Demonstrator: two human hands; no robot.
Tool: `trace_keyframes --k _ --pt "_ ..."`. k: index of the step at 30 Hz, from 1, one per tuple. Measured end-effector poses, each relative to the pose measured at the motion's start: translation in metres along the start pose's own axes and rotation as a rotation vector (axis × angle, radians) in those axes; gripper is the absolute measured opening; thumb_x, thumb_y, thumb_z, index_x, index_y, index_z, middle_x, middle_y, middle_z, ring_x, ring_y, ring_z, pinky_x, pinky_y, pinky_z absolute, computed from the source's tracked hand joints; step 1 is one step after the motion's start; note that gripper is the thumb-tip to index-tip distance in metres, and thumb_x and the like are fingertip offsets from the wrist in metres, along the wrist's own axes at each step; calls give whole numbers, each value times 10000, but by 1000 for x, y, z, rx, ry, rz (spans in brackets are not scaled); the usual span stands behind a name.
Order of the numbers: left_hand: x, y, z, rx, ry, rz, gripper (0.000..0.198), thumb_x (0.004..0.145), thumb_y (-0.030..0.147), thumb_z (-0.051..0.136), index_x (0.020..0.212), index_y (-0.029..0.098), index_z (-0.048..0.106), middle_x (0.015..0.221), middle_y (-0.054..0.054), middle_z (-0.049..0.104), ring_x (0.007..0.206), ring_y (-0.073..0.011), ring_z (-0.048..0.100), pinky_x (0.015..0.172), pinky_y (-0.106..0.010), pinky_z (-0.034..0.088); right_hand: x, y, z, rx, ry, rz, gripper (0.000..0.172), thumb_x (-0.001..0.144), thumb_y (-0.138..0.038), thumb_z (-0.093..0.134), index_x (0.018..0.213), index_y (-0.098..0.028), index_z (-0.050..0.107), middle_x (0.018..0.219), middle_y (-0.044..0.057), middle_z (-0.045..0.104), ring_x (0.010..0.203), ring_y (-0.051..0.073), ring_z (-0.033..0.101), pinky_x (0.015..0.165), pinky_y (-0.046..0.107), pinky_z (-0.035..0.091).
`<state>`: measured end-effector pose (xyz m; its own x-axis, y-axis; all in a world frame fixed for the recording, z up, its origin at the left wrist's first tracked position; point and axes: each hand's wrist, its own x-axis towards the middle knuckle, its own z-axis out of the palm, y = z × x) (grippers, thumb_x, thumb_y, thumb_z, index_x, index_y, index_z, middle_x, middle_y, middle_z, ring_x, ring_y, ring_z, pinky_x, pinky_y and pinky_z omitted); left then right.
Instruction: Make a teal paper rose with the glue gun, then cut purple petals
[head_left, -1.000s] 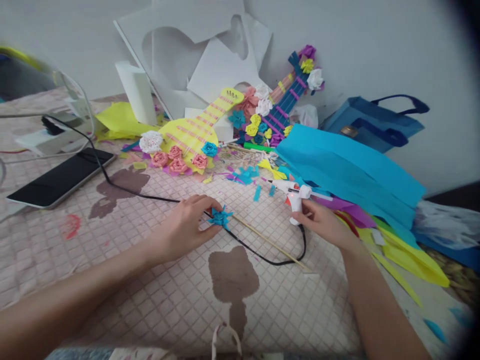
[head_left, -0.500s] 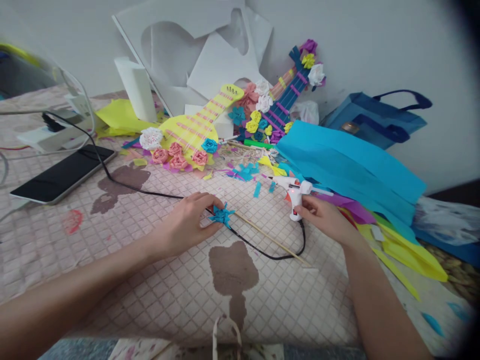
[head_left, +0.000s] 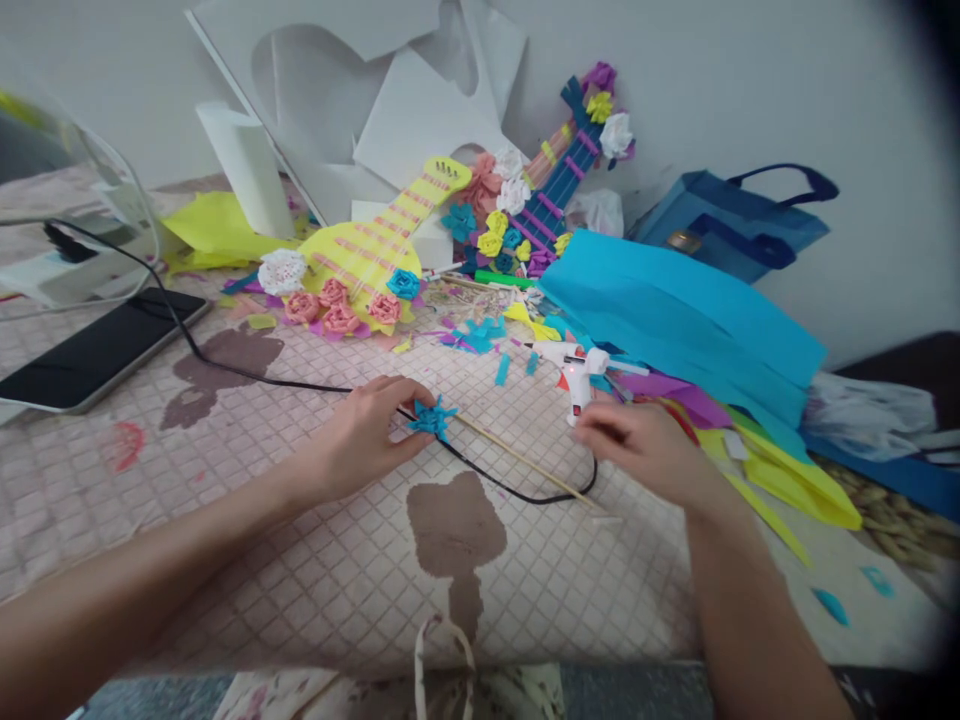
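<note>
The phone (head_left: 101,350) lies flat at far left, with the black cord (head_left: 311,385) crossing its right end. Left hand (head_left: 364,430): thumb and fingertips closed in a pinch on the left side of the blue flower (head_left: 433,417). The flower is at mid-table, over the cord. It appears to be paper; expect low weight, soft petals and easy crushing. Grip lightly at the base, clear of the petal tips. The stick (head_left: 525,459) slants rightward from just beside the flower; it is probably light and stiff. The glue gun (head_left: 577,380) points its nozzle left, red light lit. Expect rigid plastic; hold by the handle only and treat the nozzle as hot. Right hand (head_left: 645,445): beside the handle, fingers curled, gap narrow; contact cannot be confirmed.
</note>
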<state>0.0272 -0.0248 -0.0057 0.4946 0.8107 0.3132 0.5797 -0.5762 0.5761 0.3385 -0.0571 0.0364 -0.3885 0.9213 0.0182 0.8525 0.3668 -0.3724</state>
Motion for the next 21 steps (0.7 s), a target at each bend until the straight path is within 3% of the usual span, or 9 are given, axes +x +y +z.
trace_keyframes --k 3,7,13,15,18,21 --pt "0 -1 1 -8 1 5 193 774 236 601 961 187 590 898 -37 657 810 -175 623 758 -328 512 9 -25 29 -39 -12 -66 129 869 -317 539 816 -202 556 778 4 617 691 136 556 625 258 387" --pt "-3 -3 4 -17 -9 15 206 786 229 604 988 199 577 933 -35 649 857 -178 617 785 -330 506 17 -34 55 -129 -56 -60 58 852 -212 517 796 -195 511 808 15 603 717 147 556 612 254 370" --pt "-2 -6 2 -18 12 16 198 786 218 603 979 187 575 928 -37 646 852 -180 621 777 -332 504 13 -33 39 33 36 18 64 879 -160 434 848 -201 471 733 -13 576 658 125 538 582 229 355" --pt "0 -7 -2 -16 38 2 196 781 215 603 973 184 578 934 -42 650 842 -181 623 773 -334 504 10 -37 34 82 -32 15 18 885 -221 478 899 -210 481 691 -38 559 619 117 526 567 222 345" --pt "1 -9 -5 -31 46 -23 206 776 215 607 978 182 584 938 -49 655 841 -182 625 763 -334 507 7 -45 37 24 -221 -80 136 829 -315 598 849 -217 506 631 -58 525 597 120 514 543 224 305" --pt "1 -12 -5 -58 34 -36 214 777 219 608 986 177 584 946 -51 652 840 -176 621 770 -331 503 7 -48 47 -88 -242 -150 143 842 -264 566 732 -204 497 641 -40 540 613 124 524 544 235 275"
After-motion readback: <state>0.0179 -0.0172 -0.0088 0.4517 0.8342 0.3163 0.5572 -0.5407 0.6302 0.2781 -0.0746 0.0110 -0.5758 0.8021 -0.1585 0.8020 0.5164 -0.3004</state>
